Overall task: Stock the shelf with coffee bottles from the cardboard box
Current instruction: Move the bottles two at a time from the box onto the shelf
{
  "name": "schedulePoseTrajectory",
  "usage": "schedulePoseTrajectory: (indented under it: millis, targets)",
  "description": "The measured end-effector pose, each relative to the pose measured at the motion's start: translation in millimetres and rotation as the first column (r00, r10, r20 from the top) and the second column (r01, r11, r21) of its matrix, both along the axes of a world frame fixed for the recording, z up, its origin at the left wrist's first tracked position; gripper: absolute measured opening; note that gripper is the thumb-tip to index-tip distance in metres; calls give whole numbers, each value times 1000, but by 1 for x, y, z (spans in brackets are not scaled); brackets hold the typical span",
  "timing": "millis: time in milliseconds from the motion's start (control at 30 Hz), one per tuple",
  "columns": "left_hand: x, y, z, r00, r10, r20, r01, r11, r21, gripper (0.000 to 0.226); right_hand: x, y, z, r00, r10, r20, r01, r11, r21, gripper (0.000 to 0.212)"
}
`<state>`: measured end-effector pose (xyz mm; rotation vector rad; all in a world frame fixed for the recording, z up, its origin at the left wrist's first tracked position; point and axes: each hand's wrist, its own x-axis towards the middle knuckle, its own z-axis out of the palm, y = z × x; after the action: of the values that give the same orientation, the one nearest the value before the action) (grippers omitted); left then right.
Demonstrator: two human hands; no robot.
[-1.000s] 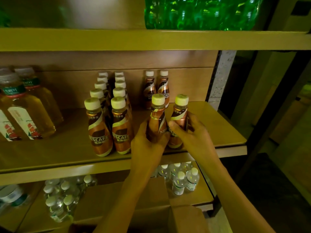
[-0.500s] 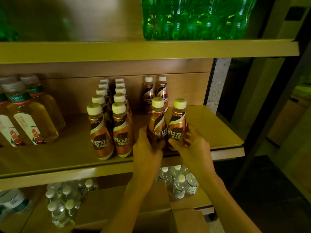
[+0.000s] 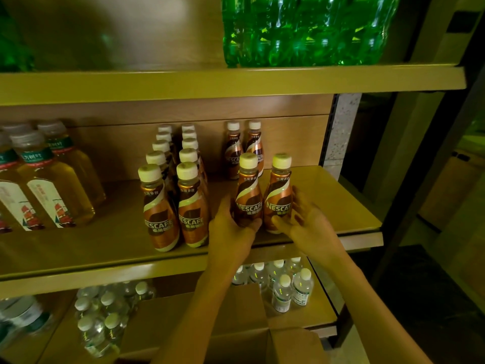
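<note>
Two Nescafé coffee bottles stand upright side by side at the front right of the middle shelf (image 3: 349,206). My left hand (image 3: 231,229) wraps the base of the left coffee bottle (image 3: 248,198). My right hand (image 3: 307,222) lies palm-up beside the right coffee bottle (image 3: 278,198), fingers spread, with only the thumb tip and fingertips touching it. Two rows of the same bottles (image 3: 173,185) stand to the left, and two more (image 3: 242,151) at the back. The cardboard box (image 3: 236,334) sits below my arms; its inside is hidden.
Large tea bottles (image 3: 49,185) fill the shelf's left end. A pack of green bottles (image 3: 301,30) sits on the top shelf. Small water bottles (image 3: 286,285) and more of them (image 3: 105,319) stand on the bottom shelf. The shelf's right end borders a dark upright post (image 3: 328,132).
Both bottles went from tilted in my hands to standing straight on the shelf, slightly further in. My right hand has loosened and turned its palm up; the left still grips.
</note>
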<state>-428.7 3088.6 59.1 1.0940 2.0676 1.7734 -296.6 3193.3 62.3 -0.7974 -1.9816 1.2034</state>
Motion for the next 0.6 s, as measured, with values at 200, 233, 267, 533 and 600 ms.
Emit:
schedulePoseTrajectory:
  millis: [200,233,267,533,600]
  targets:
    - [16,1,-1,985,141,-100,-147,987,-61,54,-4,-12,-12,995,-102,16,101,991,90,61]
    - [16,3,-1,982,154,-108,-163,984,-78,53,-6,-13,-12,993,-117,18,115,988,99,60]
    - [16,5,0,980,163,-111,-173,980,-93,52,-8,-11,-12,991,-130,12,128,986,106,59]
    - [-1,39,13,979,176,-105,-193,963,-189,38,-46,22,-2,983,-137,121,126,988,93,50]
    - [-8,52,15,983,164,-87,-176,971,-161,40,-58,33,4,986,-118,122,106,990,97,51]
